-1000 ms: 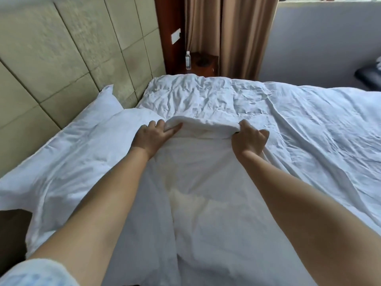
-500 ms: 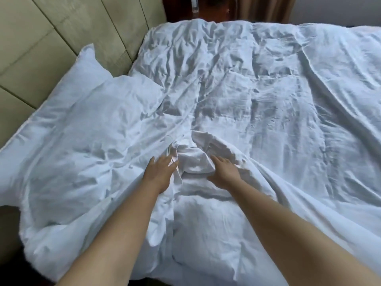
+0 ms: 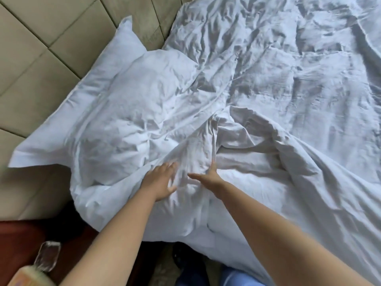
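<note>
The fingers [image 3: 172, 165] of the left hand [image 3: 159, 180] are seen straight and slightly spread, laid flat on the white duvet [image 3: 257, 141]; nothing is gripped by them. The right hand [image 3: 210, 179] is held just beside it, also wide open, with one finger stretched up along a fold of the cloth and the thumb pointed across towards the left hand. Nothing is pinched or clutched by this hand either – the cloth is only touched from above. Between the two hands a narrow strip of creased duvet is left showing.

Just beyond the fingertips the duvet is bunched into a thick, rumpled ridge, and from there it is spread, heavily wrinkled, over most of the bed towards the far edge and the right edge. Its near part is draped over the near edge of the bed, under both bare forearms.

At the head end, to the left of the hands, a white pillow [image 3: 115, 112] is laid against the padded beige headboard [image 3: 51, 48], one flat corner flap pointed at the near left corner of the bed. Where exactly the duvet ends over the pillow cannot be told.

Off the near left corner a reddish-brown nightstand [image 3: 18, 242] is seen – a clear, blurred object [image 3: 47, 255] is stood on it.
</note>
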{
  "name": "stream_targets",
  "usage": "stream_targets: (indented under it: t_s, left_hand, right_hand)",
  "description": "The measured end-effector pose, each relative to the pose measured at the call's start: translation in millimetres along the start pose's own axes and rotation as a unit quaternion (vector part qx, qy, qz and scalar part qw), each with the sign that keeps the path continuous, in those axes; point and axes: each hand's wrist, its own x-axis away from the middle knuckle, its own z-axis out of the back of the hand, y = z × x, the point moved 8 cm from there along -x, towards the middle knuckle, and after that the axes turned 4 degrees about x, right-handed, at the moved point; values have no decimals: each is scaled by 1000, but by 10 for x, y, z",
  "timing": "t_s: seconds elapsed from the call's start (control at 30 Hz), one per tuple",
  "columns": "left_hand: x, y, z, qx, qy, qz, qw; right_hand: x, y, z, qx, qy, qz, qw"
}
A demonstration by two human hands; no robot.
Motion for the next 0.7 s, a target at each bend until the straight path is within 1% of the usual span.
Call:
stream_targets:
  t_s: [0.07,0.1,0.17,0.23,0.3,0.33,0.4,0.47,0.5,0.53,0.57,0.6,0.63,0.67,0.7]
  left_hand:
    - [128,-179,-80,19,-2,-3,1000]
    - [188,-299,-141,31,-13,2,999]
    - [318,-552,-236,90,-49,23,994]
    - [466,-787,-298,183,-105,46,976]
    - [625,-971,-263,210,-154,41,965]
    - [674,-1065,-181,208,-150,30,966]
    - [739,-1268,88,223,-107,9,969]
    - [765,-1497,379,289,-55,-1,956]
    - [779,-1605,534,324,-25,-3,946]
    - [791,-1681,691,350,8,-8,937]
    - [789,-1752,807,368,40,-12,929]
    - [766,-1812,879,384,67,-11,921]
    - [729,-1859,914,399,89,-6,912]
    - [669,-1916,914,414,110,7,904]
    - [614,-1971,904,425,134,27,895]
  right_hand:
    - [33,88,-327,-105,-8,-79,991]
    - [40,108,-511,-128,-26,-102,986]
    - [140,30,-883,-110,-77,-133,982]
    - [352,-259,-1158,-67,-91,-132,985]
    - [539,-679,-1347,-52,-74,-100,991]
    - [622,-898,-1413,-50,-55,-83,994]
    - [707,-1410,-1529,-117,-32,-31,992]
    - [747,-1938,-1605,-213,-26,31,976]
    - [773,-2205,-1635,-275,-37,69,958]
    - [807,-2428,-1600,-341,-48,114,932]
    - [842,-2597,-1563,-420,-54,141,895]
    - [803,-2659,-1509,-447,-35,152,881]
    - [781,-2711,-1522,-453,-61,169,873]
    - [746,-2692,-1512,-388,-53,181,902]
    - [709,-2637,-1472,-290,-7,189,938]
